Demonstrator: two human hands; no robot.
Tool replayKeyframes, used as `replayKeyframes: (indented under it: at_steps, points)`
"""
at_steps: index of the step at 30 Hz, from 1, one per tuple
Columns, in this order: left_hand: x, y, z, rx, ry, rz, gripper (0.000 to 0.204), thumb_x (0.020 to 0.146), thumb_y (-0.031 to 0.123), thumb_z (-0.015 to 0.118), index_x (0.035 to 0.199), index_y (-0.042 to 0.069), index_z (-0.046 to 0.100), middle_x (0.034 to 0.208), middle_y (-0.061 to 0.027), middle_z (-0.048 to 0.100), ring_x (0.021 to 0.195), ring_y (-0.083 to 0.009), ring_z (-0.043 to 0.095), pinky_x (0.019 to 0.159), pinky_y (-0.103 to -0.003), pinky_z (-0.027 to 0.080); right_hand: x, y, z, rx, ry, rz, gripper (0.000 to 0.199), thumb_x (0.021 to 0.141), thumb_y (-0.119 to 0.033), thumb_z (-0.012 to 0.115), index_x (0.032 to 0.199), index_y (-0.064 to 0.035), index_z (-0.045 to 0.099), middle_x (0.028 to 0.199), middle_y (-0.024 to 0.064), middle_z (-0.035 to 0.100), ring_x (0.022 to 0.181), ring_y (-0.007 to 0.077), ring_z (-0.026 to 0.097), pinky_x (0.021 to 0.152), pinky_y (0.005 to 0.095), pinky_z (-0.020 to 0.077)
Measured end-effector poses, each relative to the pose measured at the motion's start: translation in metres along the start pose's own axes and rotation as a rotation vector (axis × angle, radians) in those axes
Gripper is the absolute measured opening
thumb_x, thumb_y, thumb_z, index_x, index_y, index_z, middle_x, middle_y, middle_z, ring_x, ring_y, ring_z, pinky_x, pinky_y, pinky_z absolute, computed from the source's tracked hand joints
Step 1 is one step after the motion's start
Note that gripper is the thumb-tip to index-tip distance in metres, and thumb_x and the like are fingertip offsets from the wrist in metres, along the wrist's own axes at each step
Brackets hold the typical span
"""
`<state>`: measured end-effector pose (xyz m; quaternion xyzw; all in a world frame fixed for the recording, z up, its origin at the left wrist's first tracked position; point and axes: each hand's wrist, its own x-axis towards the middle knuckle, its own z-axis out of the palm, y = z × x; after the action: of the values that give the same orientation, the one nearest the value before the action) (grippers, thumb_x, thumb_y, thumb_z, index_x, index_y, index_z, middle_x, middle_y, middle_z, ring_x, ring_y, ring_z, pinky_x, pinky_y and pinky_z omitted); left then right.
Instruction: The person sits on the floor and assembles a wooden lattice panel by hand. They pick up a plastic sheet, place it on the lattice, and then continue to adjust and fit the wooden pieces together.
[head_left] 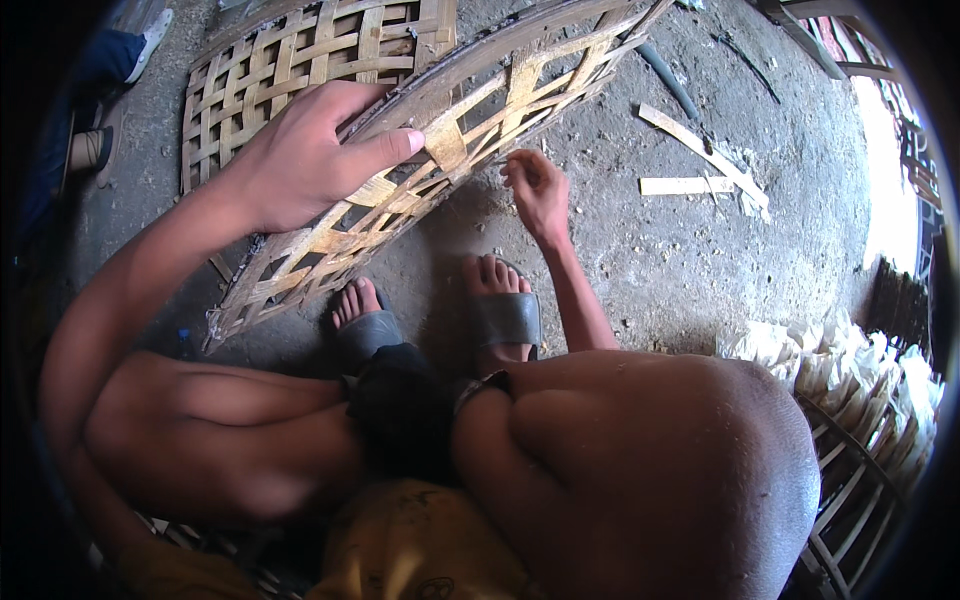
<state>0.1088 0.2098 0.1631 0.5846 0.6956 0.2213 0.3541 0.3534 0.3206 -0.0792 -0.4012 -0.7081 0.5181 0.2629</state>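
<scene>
A woven bamboo panel (440, 130) with an open lattice stands tilted on edge before me, running from lower left to upper right. My left hand (315, 160) grips its upper rim, thumb on the lattice face and fingers over the far side. Close to the panel's lower edge is my right hand (538, 195), its fingers curled with thumb and forefinger drawn together. Whatever those fingertips may pinch is too small to make out. Behind the held panel, a second woven bamboo panel (270, 85) lies on the ground.
Loose pale bamboo strips (690, 185) and a dark rod (668, 80) lie on the grey dirt floor (640, 270). My sandalled feet (505, 310) are below the panel. White plastic-like material (850, 375) is bundled at right. Another person's foot (105, 150) shows at far left.
</scene>
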Motion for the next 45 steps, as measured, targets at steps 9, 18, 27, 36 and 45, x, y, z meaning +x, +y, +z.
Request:
replayKeyframes:
  at_steps: [9, 18, 27, 36, 45]
  points:
    - [-0.004, 0.004, -0.005, -0.095, -0.005, -0.033, 0.045, 0.096, 0.037, 0.065, 0.110, -0.006, 0.069, 0.098, -0.0214, 0.072, 0.090, -0.0278, 0.068, 0.087, -0.040, 0.051, -0.003, -0.017, 0.020, -0.270, -0.111, -0.165, 0.010, 0.096, 0.000, 0.051, 0.100, -0.0018, 0.059, 0.091, 0.0264, 0.064, 0.085, 0.0484, 0.065, 0.071, 0.0506, 0.0519]
    - [0.000, 0.003, -0.007, -0.060, -0.030, -0.076, 0.048, 0.095, 0.039, 0.067, 0.110, -0.006, 0.068, 0.095, -0.0187, 0.072, 0.089, -0.0229, 0.067, 0.087, -0.038, 0.051, -0.001, -0.003, 0.020, -0.064, -0.064, -0.091, 0.016, 0.092, -0.002, 0.056, 0.105, 0.0001, 0.065, 0.084, 0.0228, 0.070, 0.078, 0.0349, 0.073, 0.071, 0.0419, 0.0564]
    - [-0.003, -0.002, -0.014, -0.105, 0.027, -0.152, 0.039, 0.098, 0.033, 0.067, 0.116, -0.002, 0.070, 0.100, -0.0152, 0.074, 0.097, -0.0181, 0.069, 0.092, -0.035, 0.053, -0.003, 0.034, -0.019, 0.437, -0.205, 0.307, 0.017, 0.099, -0.013, 0.061, 0.107, 0.0007, 0.068, 0.092, 0.0088, 0.074, 0.077, 0.0143, 0.069, 0.069, 0.0302, 0.0573]
    - [-0.016, 0.034, -0.042, 0.123, 0.011, -0.338, 0.030, 0.101, 0.024, 0.062, 0.120, 0.000, 0.066, 0.090, -0.0124, 0.071, 0.070, -0.0179, 0.065, 0.067, -0.033, 0.054, 0.061, 0.002, -0.129, 0.174, 0.029, 0.054, 0.018, 0.096, -0.014, 0.064, 0.105, 0.0001, 0.072, 0.092, 0.0112, 0.074, 0.076, 0.0129, 0.065, 0.072, 0.0290, 0.0533]
    - [-0.018, 0.032, -0.026, 0.067, 0.118, -0.176, 0.031, 0.101, 0.025, 0.061, 0.116, -0.001, 0.070, 0.083, -0.0109, 0.074, 0.063, -0.0146, 0.067, 0.056, -0.032, 0.056, 0.084, -0.089, -0.183, 0.084, 0.174, -0.131, 0.022, 0.097, -0.010, 0.065, 0.113, 0.0027, 0.072, 0.093, 0.0099, 0.075, 0.079, 0.0129, 0.067, 0.074, 0.0274, 0.0529]
